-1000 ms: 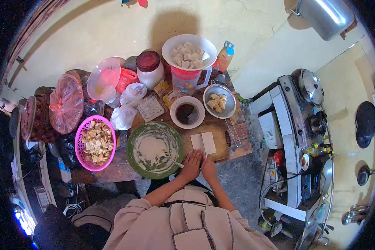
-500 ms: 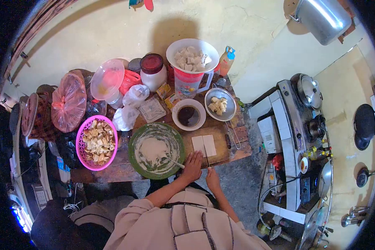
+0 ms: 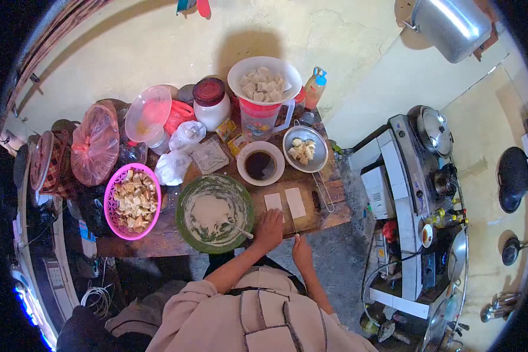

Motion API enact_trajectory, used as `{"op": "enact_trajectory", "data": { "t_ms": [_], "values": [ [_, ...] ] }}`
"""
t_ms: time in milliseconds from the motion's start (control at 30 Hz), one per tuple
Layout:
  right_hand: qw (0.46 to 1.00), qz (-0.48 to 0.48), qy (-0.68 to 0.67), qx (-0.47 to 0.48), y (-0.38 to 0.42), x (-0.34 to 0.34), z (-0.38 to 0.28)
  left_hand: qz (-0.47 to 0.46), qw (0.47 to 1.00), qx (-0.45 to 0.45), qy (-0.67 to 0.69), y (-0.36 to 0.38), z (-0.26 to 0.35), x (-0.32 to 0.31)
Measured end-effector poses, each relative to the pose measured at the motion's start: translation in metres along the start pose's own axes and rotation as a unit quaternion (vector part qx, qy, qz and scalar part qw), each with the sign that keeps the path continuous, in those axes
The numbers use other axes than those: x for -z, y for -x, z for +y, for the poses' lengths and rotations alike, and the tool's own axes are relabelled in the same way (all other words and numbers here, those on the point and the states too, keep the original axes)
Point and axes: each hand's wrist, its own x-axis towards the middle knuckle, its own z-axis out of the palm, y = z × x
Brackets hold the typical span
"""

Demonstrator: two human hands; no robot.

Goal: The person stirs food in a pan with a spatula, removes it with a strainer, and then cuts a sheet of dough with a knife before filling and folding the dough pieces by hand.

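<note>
Two pale rectangular pieces lie on a wooden board point(image 3: 306, 226) near the table's front edge. My left hand point(image 3: 269, 230) rests over the lower part of the left piece point(image 3: 273, 202), its fingers pointing up the board. The right piece point(image 3: 295, 203) lies apart from it, untouched. My right hand point(image 3: 301, 249) is at the board's front edge, closed around what looks like a knife handle; the thin blade is hard to make out. A green bowl point(image 3: 182, 215) with white batter and a spoon point(image 3: 240, 230) stands left of my left hand.
Behind the board are a bowl of dark liquid point(image 3: 243, 172) and a strainer point(image 3: 289, 154) with pale chunks. A pink basket point(image 3: 108, 206) of pieces stands at left. A pitcher point(image 3: 256, 125) carries a white bowl point(image 3: 234, 82). A stove point(image 3: 409, 157) is at right.
The two pale pieces, side by side before, now have a gap between them. My left hand has shifted slightly left with the left piece. The whole view has moved a little.
</note>
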Motion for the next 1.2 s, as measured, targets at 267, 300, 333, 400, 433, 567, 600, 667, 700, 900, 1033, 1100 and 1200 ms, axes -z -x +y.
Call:
{"op": "enact_trajectory", "data": {
  "t_ms": [267, 300, 333, 400, 433, 567, 600, 667, 700, 900, 1033, 1100, 1200],
  "values": [
    [0.995, 0.063, -0.067, 0.038, 0.008, 0.015, 0.014, 0.114, 0.983, 0.116, -0.090, -0.054, 0.000, -0.001],
    [0.996, 0.050, -0.072, 0.012, 0.010, 0.020, 0.013, 0.106, 0.982, 0.131, -0.082, -0.055, 0.000, 0.000],
    [0.996, 0.053, -0.076, 0.005, 0.010, 0.021, 0.014, 0.092, 0.982, 0.139, -0.086, -0.056, 0.000, 0.000],
    [0.995, 0.058, -0.082, -0.010, 0.011, 0.023, 0.018, 0.063, 0.981, 0.155, -0.094, -0.056, 0.000, 0.000],
    [0.995, 0.059, -0.081, -0.010, 0.011, 0.025, 0.019, 0.071, 0.977, 0.167, -0.108, -0.058, 0.000, -0.003],
    [0.995, 0.062, -0.073, -0.008, 0.008, 0.028, 0.024, 0.083, 0.962, 0.216, -0.143, -0.066, -0.012, -0.020],
    [0.996, 0.063, -0.070, -0.006, 0.005, 0.026, 0.027, 0.082, 0.959, 0.228, -0.146, -0.067, -0.013, -0.021],
    [0.995, 0.067, -0.067, 0.009, 0.001, 0.024, 0.034, 0.089, 0.966, 0.218, -0.109, -0.066, -0.014, -0.025],
    [0.995, 0.069, -0.066, 0.016, 0.001, 0.024, 0.033, 0.092, 0.969, 0.212, -0.091, -0.065, -0.015, -0.025],
    [0.995, 0.064, -0.074, 0.009, 0.000, 0.027, 0.030, 0.081, 0.984, 0.152, -0.037, -0.055, -0.027, -0.048],
    [0.994, 0.058, -0.091, 0.035, 0.001, 0.033, 0.025, 0.023, 0.974, 0.180, 0.135, -0.032, -0.007, -0.008],
    [0.993, 0.054, -0.100, 0.036, 0.002, 0.030, 0.028, 0.065, 0.946, 0.218, 0.231, -0.022, -0.001, -0.003],
    [0.996, 0.052, -0.052, 0.047, -0.003, 0.020, 0.034, 0.131, 0.858, 0.340, 0.361, -0.003, 0.001, -0.017]
  ]
}}
